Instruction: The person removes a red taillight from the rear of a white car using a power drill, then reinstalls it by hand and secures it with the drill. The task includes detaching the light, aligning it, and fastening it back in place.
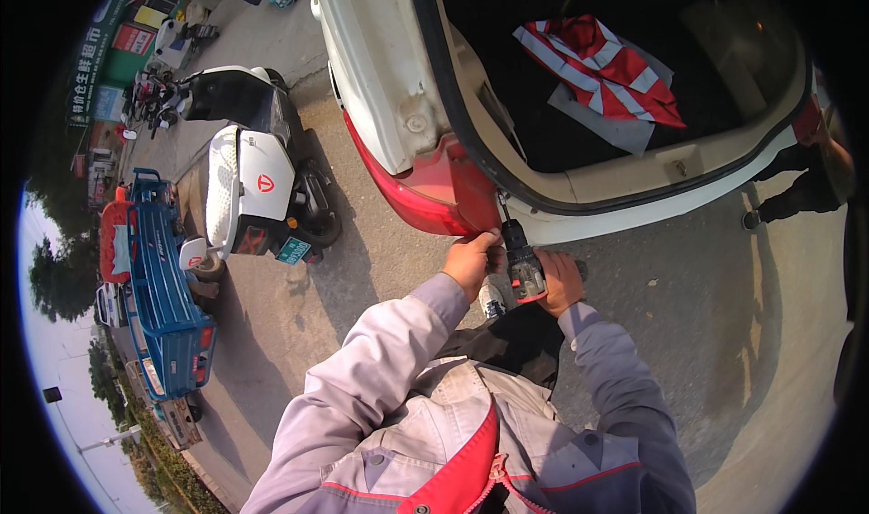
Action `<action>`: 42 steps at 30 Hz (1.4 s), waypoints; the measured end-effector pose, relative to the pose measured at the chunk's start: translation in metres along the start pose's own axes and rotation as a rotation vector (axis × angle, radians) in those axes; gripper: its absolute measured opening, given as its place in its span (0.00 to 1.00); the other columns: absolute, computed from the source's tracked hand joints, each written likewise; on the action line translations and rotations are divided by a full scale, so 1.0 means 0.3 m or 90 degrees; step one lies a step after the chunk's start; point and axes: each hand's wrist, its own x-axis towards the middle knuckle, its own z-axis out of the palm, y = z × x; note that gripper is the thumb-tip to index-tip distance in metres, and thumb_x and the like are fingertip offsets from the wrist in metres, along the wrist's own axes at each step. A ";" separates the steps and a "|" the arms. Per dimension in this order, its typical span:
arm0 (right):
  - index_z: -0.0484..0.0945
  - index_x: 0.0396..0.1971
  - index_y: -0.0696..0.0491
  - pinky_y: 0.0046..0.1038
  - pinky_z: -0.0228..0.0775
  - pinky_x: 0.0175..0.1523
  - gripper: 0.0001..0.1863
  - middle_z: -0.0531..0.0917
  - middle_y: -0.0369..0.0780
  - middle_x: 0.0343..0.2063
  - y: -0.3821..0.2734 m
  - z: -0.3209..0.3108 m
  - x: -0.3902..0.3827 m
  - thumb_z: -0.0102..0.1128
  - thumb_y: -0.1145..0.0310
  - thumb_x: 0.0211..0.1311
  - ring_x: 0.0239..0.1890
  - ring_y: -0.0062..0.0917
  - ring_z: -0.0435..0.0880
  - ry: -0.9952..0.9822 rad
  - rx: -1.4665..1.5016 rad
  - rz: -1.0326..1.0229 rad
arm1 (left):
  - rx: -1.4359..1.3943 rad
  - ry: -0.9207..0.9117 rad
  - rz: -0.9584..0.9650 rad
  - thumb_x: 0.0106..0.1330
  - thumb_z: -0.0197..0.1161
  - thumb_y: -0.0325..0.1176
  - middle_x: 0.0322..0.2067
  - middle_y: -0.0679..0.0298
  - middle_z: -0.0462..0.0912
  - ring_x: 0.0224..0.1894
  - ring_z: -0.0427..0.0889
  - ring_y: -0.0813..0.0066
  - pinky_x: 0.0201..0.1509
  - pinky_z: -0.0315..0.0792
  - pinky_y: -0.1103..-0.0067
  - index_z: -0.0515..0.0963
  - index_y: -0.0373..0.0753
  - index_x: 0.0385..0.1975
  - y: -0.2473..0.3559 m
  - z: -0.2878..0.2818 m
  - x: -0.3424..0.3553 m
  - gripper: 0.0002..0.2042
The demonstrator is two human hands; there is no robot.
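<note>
Holding a black and grey power drill with red trim [524, 266], your right hand [560, 281] has its fingers wrapped around the tool at the middle of the scene. The drill points away from you, its slim metal bit [503, 209] reaching to the right end of the glossy red tail lamp [425, 193] on the white car body [380, 89]. Your left hand [469, 262] is just left of the drill, fingers curled and narrow at the lamp's near edge; you cannot tell from this view whether they pinch anything.

Beyond the lamp, to the far right, the car's dark cargo area lies open, with a red vest with silver-grey bands [602, 71] spread inside. To your left stands a white scooter with a black seat [258, 184], and farther left a blue metal cargo tricycle [167, 279]. At the right edge, a person in dark clothing [806, 179] stands beside the car.
</note>
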 end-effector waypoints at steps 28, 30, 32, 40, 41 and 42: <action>0.74 0.62 0.58 0.46 0.70 0.60 0.37 0.81 0.50 0.53 -0.028 -0.031 -0.036 0.72 0.58 0.52 0.52 0.47 0.80 0.053 0.054 -0.026 | 0.012 -0.013 -0.004 0.70 0.65 0.41 0.33 0.63 0.80 0.34 0.77 0.69 0.39 0.71 0.72 0.79 0.34 0.45 -0.013 -0.015 0.023 0.15; 0.74 0.62 0.58 0.46 0.71 0.60 0.37 0.81 0.50 0.53 -0.030 -0.036 -0.055 0.72 0.58 0.51 0.52 0.48 0.80 0.050 0.058 -0.011 | 0.006 -0.007 -0.002 0.69 0.65 0.40 0.34 0.62 0.80 0.34 0.77 0.69 0.38 0.72 0.72 0.79 0.34 0.44 -0.016 -0.017 0.026 0.15; 0.73 0.62 0.58 0.47 0.72 0.59 0.37 0.81 0.51 0.53 -0.030 -0.036 -0.086 0.73 0.59 0.51 0.52 0.49 0.80 0.040 0.078 0.026 | 0.006 0.013 -0.006 0.69 0.66 0.39 0.35 0.62 0.81 0.33 0.78 0.70 0.38 0.72 0.72 0.80 0.34 0.44 -0.019 -0.016 0.027 0.14; 0.74 0.59 0.58 0.46 0.75 0.59 0.35 0.82 0.52 0.51 -0.046 -0.061 -0.319 0.74 0.61 0.53 0.52 0.51 0.82 0.043 0.119 0.286 | -0.016 -0.051 0.001 0.68 0.63 0.34 0.34 0.63 0.81 0.35 0.77 0.70 0.42 0.72 0.72 0.79 0.35 0.42 0.000 -0.037 0.001 0.10; 0.74 0.59 0.59 0.46 0.75 0.59 0.34 0.82 0.52 0.51 -0.046 -0.076 -0.348 0.74 0.61 0.53 0.52 0.51 0.82 0.023 0.096 0.316 | -0.008 -0.058 0.003 0.68 0.64 0.34 0.35 0.62 0.81 0.36 0.77 0.70 0.42 0.72 0.72 0.79 0.35 0.42 0.003 -0.042 0.000 0.10; 0.75 0.59 0.59 0.46 0.75 0.59 0.34 0.83 0.52 0.51 -0.043 -0.095 -0.377 0.74 0.62 0.53 0.52 0.51 0.82 0.005 0.070 0.348 | -0.007 -0.069 0.003 0.68 0.64 0.34 0.36 0.61 0.81 0.36 0.76 0.69 0.42 0.72 0.72 0.79 0.34 0.43 0.003 -0.048 -0.002 0.11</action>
